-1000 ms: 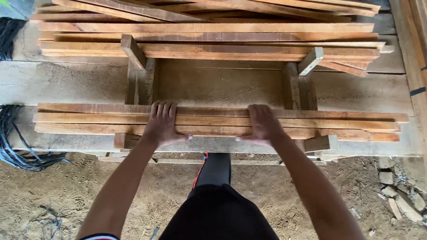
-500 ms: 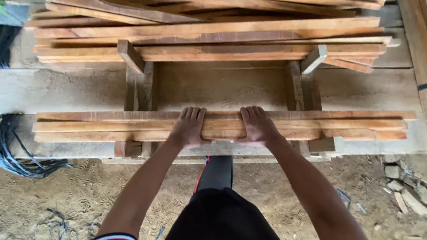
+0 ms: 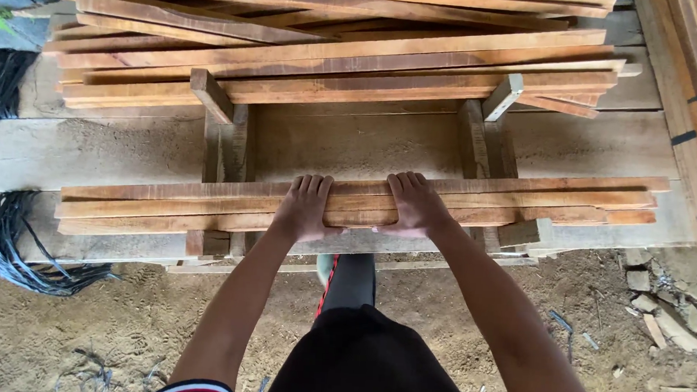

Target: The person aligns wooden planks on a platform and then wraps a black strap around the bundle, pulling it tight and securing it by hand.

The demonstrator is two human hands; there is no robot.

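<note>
A wide, pale, dusty workbench (image 3: 351, 145) of thick planks carries the wood. Two dark upright wooden posts (image 3: 225, 147) and (image 3: 480, 139) stand on its top, one to the left, one to the right. Along the near edge lies a small stack of long thin slats (image 3: 168, 208), reaching almost from end to end. At the far side a bigger, untidy pile of slats (image 3: 331, 54) is heaped crosswise over one another. The bench stands on sandy ground (image 3: 84, 325), where a coil of black cable (image 3: 9, 244) lies by its left end and bits of rubble (image 3: 665, 312) lie by its right.
</note>
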